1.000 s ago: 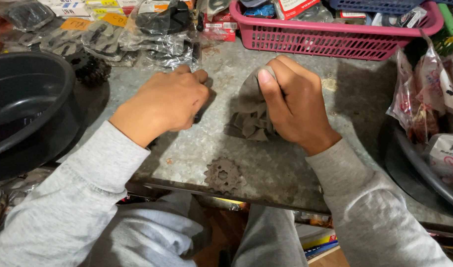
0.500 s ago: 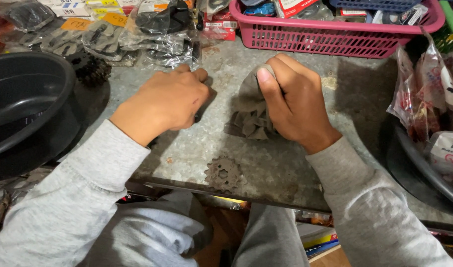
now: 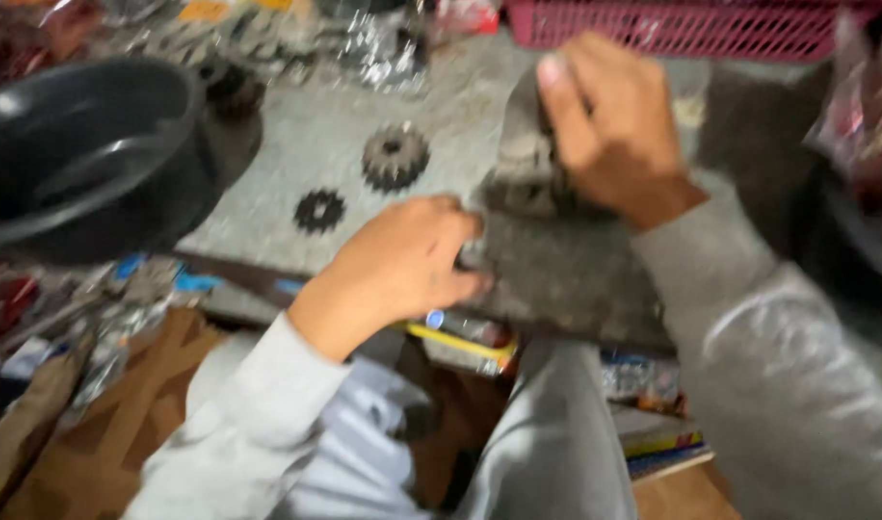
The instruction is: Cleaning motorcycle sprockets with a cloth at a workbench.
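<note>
Gripping a grey part [image 3: 527,159], right hand [image 3: 614,125], left hand [image 3: 402,265] curled, black basin [image 3: 84,144] bare.

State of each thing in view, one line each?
Left hand: fingers curled, at the table's near edge.
Right hand: gripping the grey part stack.
Larger sprocket: flat on the table, untouched.
Smaller sprocket: flat, untouched.
Black basin: upright; contents unclear.
Pink basket: upright, at the far edge.
</note>
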